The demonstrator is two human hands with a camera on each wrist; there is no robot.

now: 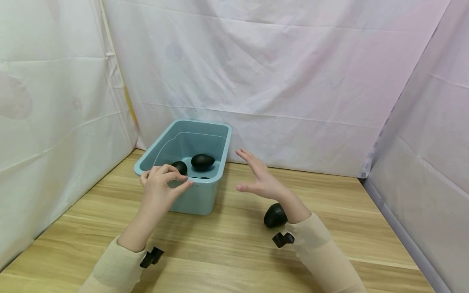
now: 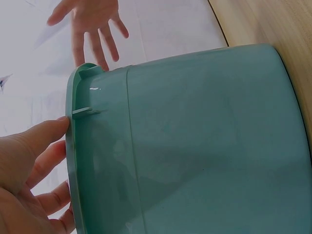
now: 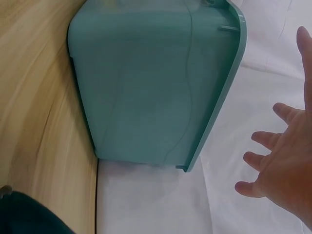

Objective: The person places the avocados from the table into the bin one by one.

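Observation:
A light blue plastic bin (image 1: 198, 199) stands on the table at left of centre in the head view. Inside it lie dark, avocado-like fruits: one with a nubbed tip (image 1: 202, 162), another (image 1: 180, 167) partly behind my left hand, and a sliver of dark surface by the front rim. My left hand (image 1: 157, 185) hovers at the bin's front rim, thumb and index finger apart with nothing between them. To the right of the bin my right hand (image 1: 261, 181) is raised, empty, its fingers spread. Another dark fruit (image 1: 275, 216) sits on the table, partly covered by my right wrist.
The wooden table (image 1: 234, 260) runs back to a white cloth (image 1: 293, 81), with more cloth at left and right. Small black mounts (image 1: 152, 257) are on both sleeves.

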